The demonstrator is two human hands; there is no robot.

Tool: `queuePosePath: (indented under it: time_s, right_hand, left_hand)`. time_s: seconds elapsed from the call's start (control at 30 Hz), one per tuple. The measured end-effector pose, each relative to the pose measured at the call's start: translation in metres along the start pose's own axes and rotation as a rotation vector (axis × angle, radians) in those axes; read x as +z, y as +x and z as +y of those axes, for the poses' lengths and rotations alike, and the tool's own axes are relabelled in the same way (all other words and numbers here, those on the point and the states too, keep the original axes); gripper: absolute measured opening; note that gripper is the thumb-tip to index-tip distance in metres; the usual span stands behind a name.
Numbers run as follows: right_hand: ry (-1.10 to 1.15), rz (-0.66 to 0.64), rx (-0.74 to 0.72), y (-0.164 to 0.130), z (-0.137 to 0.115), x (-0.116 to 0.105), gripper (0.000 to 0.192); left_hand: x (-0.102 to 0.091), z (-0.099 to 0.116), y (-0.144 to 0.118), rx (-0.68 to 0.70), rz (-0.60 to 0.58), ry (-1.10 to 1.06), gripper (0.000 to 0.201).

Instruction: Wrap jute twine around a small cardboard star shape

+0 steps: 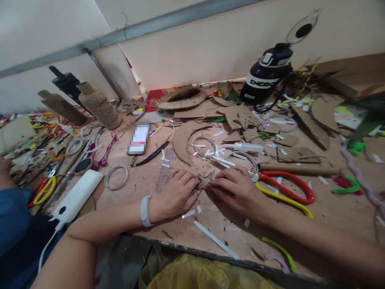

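Note:
Between my two hands is a small star-shaped piece of brown cardboard [204,181], held low over the table. My left hand [179,190], with a light band on its wrist, pinches one side of it. On the opposite side, the fingertips of my right hand [237,188] close on its edge. Scissors [309,196] with red and yellow handles lie beside my right hand, their blades partly behind it. A clear ruler [164,170] lies just beyond my left hand. Fingers cover parts of the star.
Tape rolls [116,178], a phone [138,138], a white power bank [78,196] and cardboard scraps [240,116] crowd the table [144,172]. At the back stand a black bottle [264,76] and a twine spool [99,106]. Another person's blue sleeve [13,216] is at left.

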State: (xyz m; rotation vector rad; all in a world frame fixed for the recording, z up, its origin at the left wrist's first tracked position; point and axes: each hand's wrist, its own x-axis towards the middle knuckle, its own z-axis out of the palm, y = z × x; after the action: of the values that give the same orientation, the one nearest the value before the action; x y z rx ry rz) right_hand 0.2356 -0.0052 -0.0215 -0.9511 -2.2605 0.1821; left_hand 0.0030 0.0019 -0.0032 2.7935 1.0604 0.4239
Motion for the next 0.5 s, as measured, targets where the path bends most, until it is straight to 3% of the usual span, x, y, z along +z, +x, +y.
queuePosePath:
  time_s: [0.5]
  right_hand:
    - [-0.066, -0.068, -0.003, -0.015, 0.001, -0.005, 0.021]
  left_hand:
    - [0.002, 0.0, 0.005, -0.011, -0.041, 0.03, 0.019]
